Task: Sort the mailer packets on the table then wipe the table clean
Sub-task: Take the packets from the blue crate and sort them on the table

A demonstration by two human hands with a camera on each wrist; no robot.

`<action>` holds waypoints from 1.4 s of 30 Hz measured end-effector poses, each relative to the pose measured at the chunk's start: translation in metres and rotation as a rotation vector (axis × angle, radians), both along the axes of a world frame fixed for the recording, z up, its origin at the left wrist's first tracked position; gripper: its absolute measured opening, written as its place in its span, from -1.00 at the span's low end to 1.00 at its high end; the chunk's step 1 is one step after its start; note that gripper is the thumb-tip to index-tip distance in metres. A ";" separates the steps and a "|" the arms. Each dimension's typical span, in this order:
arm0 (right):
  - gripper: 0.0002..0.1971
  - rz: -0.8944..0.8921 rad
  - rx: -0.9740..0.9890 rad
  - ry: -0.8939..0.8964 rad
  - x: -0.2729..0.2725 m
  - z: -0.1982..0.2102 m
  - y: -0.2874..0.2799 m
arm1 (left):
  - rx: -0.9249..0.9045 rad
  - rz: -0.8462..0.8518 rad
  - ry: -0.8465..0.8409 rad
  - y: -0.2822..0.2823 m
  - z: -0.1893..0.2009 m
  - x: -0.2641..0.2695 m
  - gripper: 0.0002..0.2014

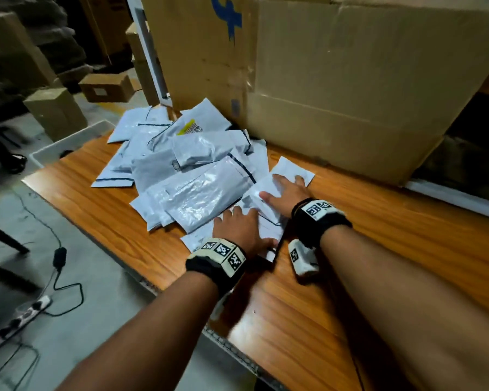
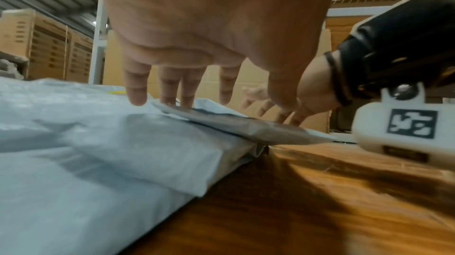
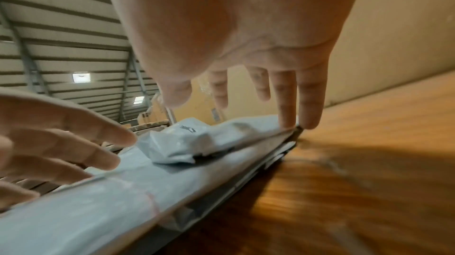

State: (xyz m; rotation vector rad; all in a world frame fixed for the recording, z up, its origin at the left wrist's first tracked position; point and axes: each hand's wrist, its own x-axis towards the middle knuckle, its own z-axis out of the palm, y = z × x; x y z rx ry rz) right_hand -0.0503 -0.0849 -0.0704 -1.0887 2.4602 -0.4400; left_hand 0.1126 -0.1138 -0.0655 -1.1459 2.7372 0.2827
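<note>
Grey-white mailer packets [image 1: 187, 167] lie heaped from the table's [image 1: 364, 249] far left edge toward its middle. Both hands rest flat, fingers straight, gripping nothing, on the pile's near right end: left hand [image 1: 242, 228] nearer the front edge, right hand [image 1: 287, 193] just beyond. The heap stretches away leftward from them.

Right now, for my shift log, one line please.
stage: sorting | left hand: flat on mailer packets | right hand: flat on packets | table: unwiped
</note>
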 end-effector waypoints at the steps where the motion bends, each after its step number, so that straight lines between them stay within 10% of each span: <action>1: -0.17 0.017 0.052 0.023 -0.001 -0.003 -0.006 | -0.004 -0.013 -0.014 -0.002 -0.003 -0.001 -0.18; 9: -0.30 -0.063 0.132 0.078 0.000 0.005 -0.033 | -0.027 -0.215 -0.016 -0.029 -0.003 0.005 -0.49; 21: -0.55 -0.445 -0.399 0.059 -0.009 0.039 0.052 | 0.070 -0.352 0.319 -0.038 0.002 0.012 -0.56; 34: -0.32 -0.362 0.243 0.022 0.001 0.006 0.165 | -0.082 -0.507 -0.112 0.014 -0.007 -0.020 -0.30; 42: -0.32 -0.506 0.108 0.078 -0.021 0.021 0.154 | 0.166 -0.404 -0.087 0.028 0.008 -0.063 -0.23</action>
